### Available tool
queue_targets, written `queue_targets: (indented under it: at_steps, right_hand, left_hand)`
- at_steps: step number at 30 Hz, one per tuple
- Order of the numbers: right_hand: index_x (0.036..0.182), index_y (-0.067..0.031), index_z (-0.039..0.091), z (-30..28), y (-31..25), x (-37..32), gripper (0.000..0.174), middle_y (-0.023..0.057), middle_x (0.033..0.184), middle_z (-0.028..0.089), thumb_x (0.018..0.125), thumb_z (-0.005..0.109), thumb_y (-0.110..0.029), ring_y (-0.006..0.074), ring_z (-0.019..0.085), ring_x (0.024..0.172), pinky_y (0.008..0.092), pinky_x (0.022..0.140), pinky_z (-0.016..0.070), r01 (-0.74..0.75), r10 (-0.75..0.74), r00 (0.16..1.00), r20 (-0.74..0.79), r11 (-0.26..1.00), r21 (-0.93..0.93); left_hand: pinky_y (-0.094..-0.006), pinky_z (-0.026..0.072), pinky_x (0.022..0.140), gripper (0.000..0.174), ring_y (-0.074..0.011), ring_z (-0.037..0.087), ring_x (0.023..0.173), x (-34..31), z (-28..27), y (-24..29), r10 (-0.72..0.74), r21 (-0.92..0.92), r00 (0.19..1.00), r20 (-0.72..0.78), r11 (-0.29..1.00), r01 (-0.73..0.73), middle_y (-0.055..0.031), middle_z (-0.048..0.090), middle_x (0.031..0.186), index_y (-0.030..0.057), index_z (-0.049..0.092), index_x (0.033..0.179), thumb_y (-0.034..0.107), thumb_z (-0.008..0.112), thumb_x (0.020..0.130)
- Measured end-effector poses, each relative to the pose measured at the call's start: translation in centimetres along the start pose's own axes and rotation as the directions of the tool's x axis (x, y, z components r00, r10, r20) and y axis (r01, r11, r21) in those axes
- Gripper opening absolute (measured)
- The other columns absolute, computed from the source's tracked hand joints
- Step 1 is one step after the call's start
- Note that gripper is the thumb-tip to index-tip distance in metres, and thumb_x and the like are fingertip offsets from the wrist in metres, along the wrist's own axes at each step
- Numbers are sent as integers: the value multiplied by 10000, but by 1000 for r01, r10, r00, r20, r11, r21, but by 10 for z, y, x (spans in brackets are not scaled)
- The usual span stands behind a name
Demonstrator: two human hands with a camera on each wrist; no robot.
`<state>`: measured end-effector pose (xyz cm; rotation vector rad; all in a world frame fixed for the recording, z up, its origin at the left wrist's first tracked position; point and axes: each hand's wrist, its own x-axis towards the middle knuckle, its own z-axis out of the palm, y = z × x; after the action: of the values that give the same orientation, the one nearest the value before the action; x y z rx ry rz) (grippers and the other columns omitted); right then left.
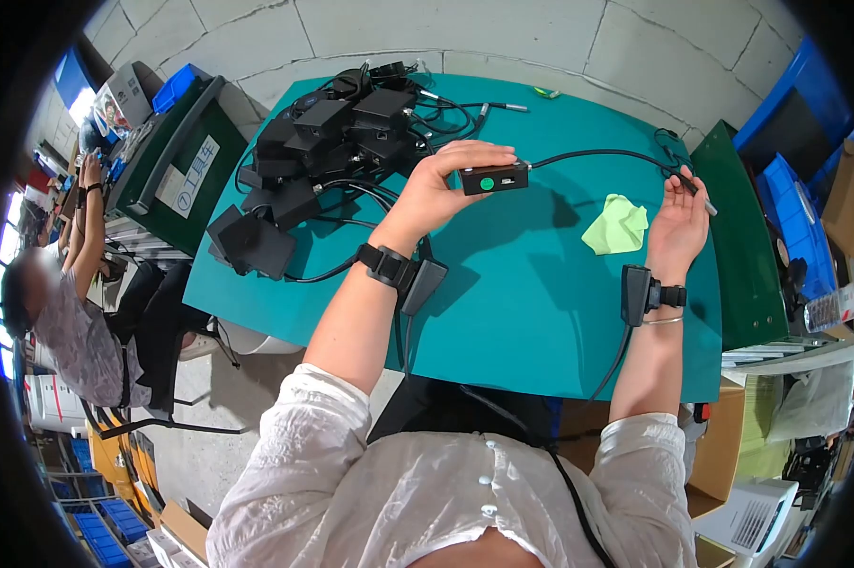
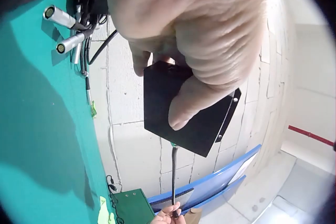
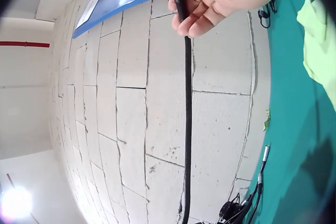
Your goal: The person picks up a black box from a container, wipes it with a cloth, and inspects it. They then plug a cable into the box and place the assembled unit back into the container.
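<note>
My left hand (image 1: 443,189) grips a small black box (image 1: 495,179) above the table, its thumb flat on one broad face in the left wrist view. On the side toward me the box shows a round green sticker and a small port. A black cable (image 1: 593,153) runs from the box's right end to my right hand (image 1: 678,225). The fingers of that hand curl round the cable near its far end, where a silver connector (image 1: 710,207) sticks out. In the right wrist view the cable (image 3: 188,113) stretches taut away from the fingers.
Many black boxes (image 1: 318,142) with cables lie piled at the table's back left. A light green cloth (image 1: 616,225) rests on the teal table (image 1: 503,312). Silver plugs (image 2: 59,17) lie beside the pile. Another person (image 1: 77,312) sits at the left. Green cabinets (image 1: 744,256) flank the table.
</note>
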<state>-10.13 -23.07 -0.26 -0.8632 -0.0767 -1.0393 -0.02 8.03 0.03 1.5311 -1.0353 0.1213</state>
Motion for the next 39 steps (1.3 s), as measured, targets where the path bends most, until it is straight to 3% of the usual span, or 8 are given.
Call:
queue_targets:
  at_steps: [6,13,15,20,23,24,29,39]
  right_hand:
    - [1080,50,537,2,0,-1,267,172,1106,584,987,446,-183,230,570,926,342,869,485,-9,9,1000,-8,1000,-2]
    - [1080,49,540,-3,2,1,263,172,1100,587,984,452,-179,228,574,923,341,869,484,-39,39,999,-1,999,11]
    - [1064,42,543,-4,3,1,257,171,1095,588,985,452,-185,223,573,911,340,859,486,-51,51,999,-4,999,12]
    - [1005,15,547,-3,3,-1,242,153,1040,590,984,474,-215,188,555,828,313,785,482,-101,102,994,-46,995,22]
    - [958,-3,543,-2,2,-2,239,119,955,591,974,510,-240,146,515,736,273,683,454,-154,153,985,-79,988,1]
    - [950,-10,543,-7,3,0,236,105,924,590,967,529,-245,132,496,704,260,648,434,-168,169,983,-77,986,11]
    - [924,-28,542,-14,6,3,222,80,875,592,952,562,-248,106,467,652,242,590,404,-227,231,969,-90,972,52]
    - [918,-47,536,-19,10,3,213,54,862,576,950,567,-256,105,466,675,235,609,399,-304,310,940,-143,951,63]
  left_hand:
    - [-332,452,1014,509,-188,558,1148,-1,0,6,-99,-16,995,-5,995,98,-40,630,1194,140,676,1119,-136,667,692]
    - [-307,479,912,398,-161,600,1048,-4,-1,10,-329,-273,944,-19,910,311,-54,646,1123,70,660,1105,-47,709,728]
    - [-303,476,873,358,-158,619,982,-7,-2,9,-442,-422,896,-28,818,391,-87,644,1081,16,625,1098,53,734,759]
    - [-377,554,825,382,-219,644,955,-4,-2,12,-502,-643,864,35,650,405,-123,634,1077,-17,559,1149,206,665,859]
    - [-421,599,750,423,-278,652,955,-4,-1,7,-664,-833,745,65,375,407,-175,605,1099,-33,518,1187,289,587,922]
    - [-421,599,750,423,-278,652,955,-5,-1,3,-665,-833,744,65,375,407,-175,605,1099,-33,518,1187,289,587,922]
    - [-345,627,705,486,-386,610,1031,-6,-5,-8,-592,-933,761,265,42,358,-255,557,1175,-106,460,1228,300,501,962]
    - [-353,622,722,490,-405,594,1052,-6,-6,-6,-576,-931,754,315,-31,365,-283,546,1188,-113,455,1234,300,481,970]
